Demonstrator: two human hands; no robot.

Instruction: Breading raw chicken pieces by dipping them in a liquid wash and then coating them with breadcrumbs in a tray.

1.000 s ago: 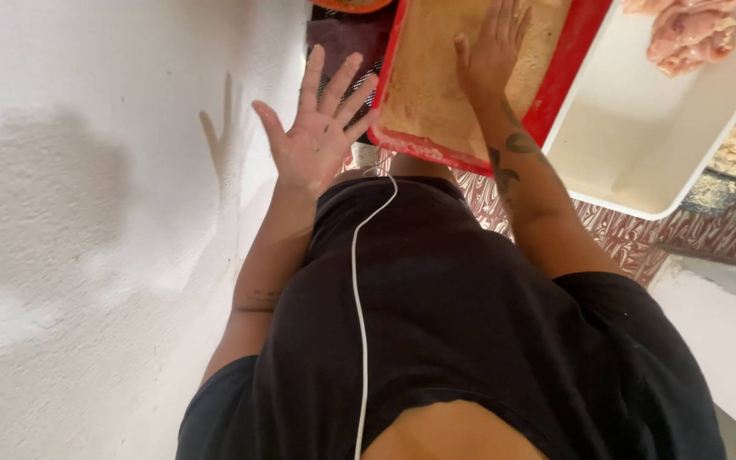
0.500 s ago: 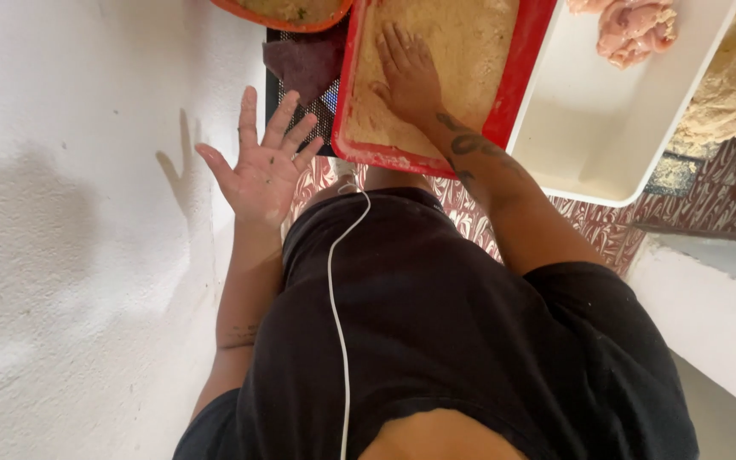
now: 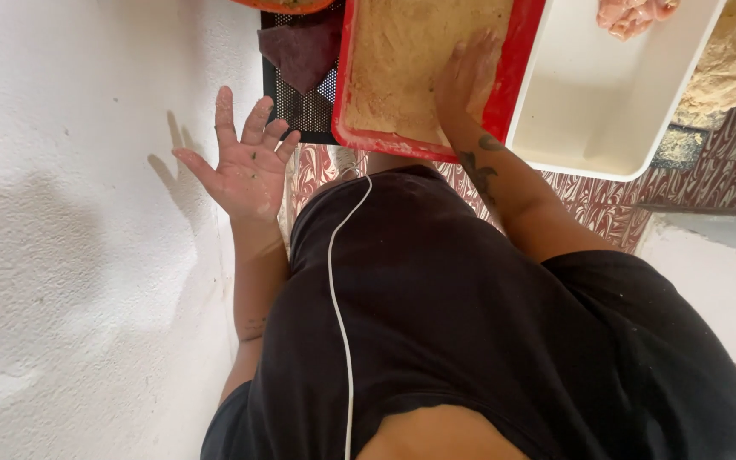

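**Head view: one hand pressed into a crumb tray**

Head camera looks down on a red tray holding a flat bed of tan breadcrumbs. Just right of that tray sits a white tray, mostly bare, with raw chicken pieces at its far end. The right hand lies palm-down on the crumbs near the red tray's right rim, fingers flat, gripping nothing. The left hand hovers left of the red tray (palm up, specked), fingers spread wide, empty.
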